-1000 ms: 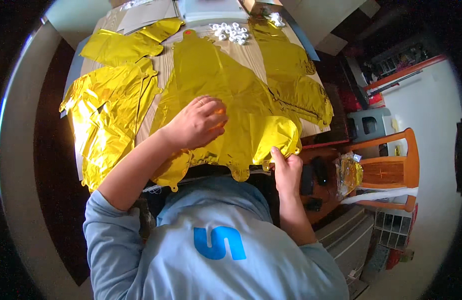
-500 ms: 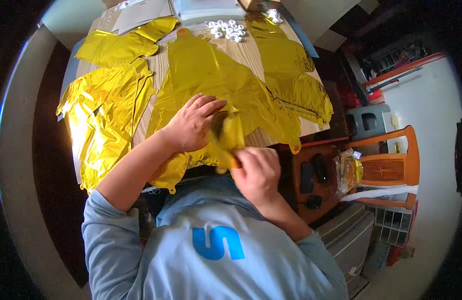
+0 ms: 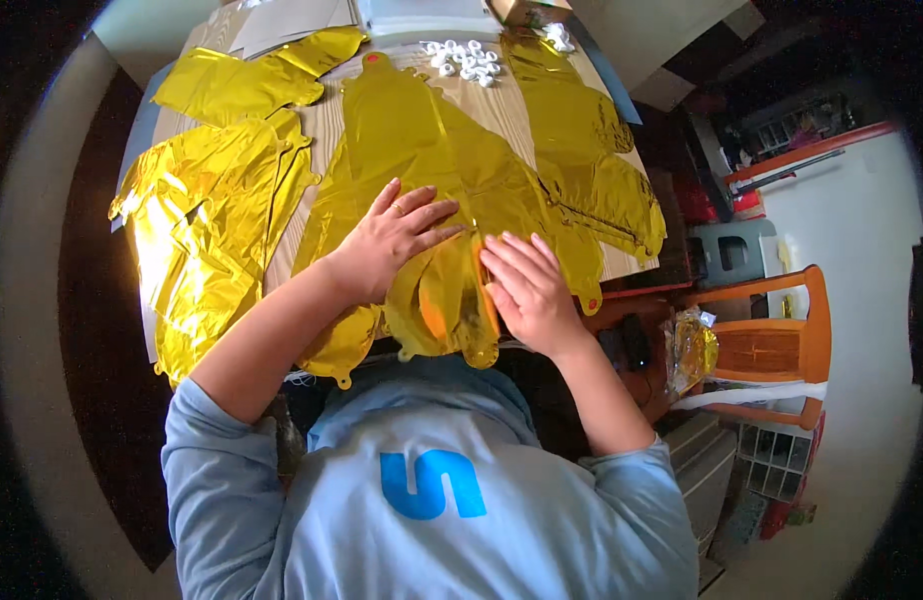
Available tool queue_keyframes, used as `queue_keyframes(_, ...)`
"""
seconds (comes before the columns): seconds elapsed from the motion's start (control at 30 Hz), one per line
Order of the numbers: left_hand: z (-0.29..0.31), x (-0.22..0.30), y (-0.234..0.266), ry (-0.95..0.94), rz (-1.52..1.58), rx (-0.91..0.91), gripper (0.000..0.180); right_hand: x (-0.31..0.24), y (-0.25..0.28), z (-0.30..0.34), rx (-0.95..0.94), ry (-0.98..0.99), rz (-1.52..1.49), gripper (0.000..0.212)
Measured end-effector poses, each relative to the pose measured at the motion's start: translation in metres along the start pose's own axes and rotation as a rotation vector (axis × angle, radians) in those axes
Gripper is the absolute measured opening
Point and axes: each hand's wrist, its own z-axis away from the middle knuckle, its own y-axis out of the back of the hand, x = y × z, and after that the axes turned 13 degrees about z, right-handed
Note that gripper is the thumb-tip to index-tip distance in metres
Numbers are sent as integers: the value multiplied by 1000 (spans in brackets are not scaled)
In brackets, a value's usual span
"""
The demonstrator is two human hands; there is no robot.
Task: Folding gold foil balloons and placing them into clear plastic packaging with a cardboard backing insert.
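A large flat gold foil balloon [image 3: 422, 130] lies across the middle of the wooden table. My left hand [image 3: 397, 235] rests on it with fingers spread, a ring on one finger. My right hand [image 3: 532, 295] is stretched out, its fingertips touching the foil close to my left hand. Between and below the hands, a folded part of the foil [image 3: 462, 325] hangs toward the table's near edge, with orange reflections in it. More crumpled gold foil balloons [image 3: 197, 240] lie on the left, and another gold foil balloon [image 3: 582, 140] is spread on the right.
Small white ring-shaped pieces [image 3: 467, 62] lie in a pile at the far side, near a clear plastic box [image 3: 427, 15] and grey card sheets [image 3: 292, 25]. To the right stands a wooden chair [image 3: 807, 330] with a clear bag of gold foil [image 3: 690, 345] on it.
My right hand has moved up from the near edge, its fingers going from closed round the foil to stretched out. The folded part now hangs lower and flatter. My left hand stays nearly in place.
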Motion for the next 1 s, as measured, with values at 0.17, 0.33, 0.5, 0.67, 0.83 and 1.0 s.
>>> queue_keyframes(0.17, -1, -2, -1, -15, -37, -7, 88, -6, -6, -3, -73, 31, 60, 40)
queue_keyframes(0.33, -1, -4, -5, -2, -7, 17, 96, -4, -4, -3, -76, 31, 33, 42)
queue_keyframes(0.5, -2, -4, -8, -6, -37, 37, 91, -1, -5, -4, -98, 46, 46, 44)
queue_keyframes(0.67, -2, -2, -1, -18, -8, 10, 82, -5, -6, -6, -133, 64, 82, 44)
queue_keyframes(0.83, -2, 0, 4, 14, 166, 39, 80, -5, -8, -6, -141, 67, 89, 46)
queue_keyframes(1.0, -7, 6, 19, 5, 496, 224, 59, -7, -4, -12, -200, 54, 83, 50)
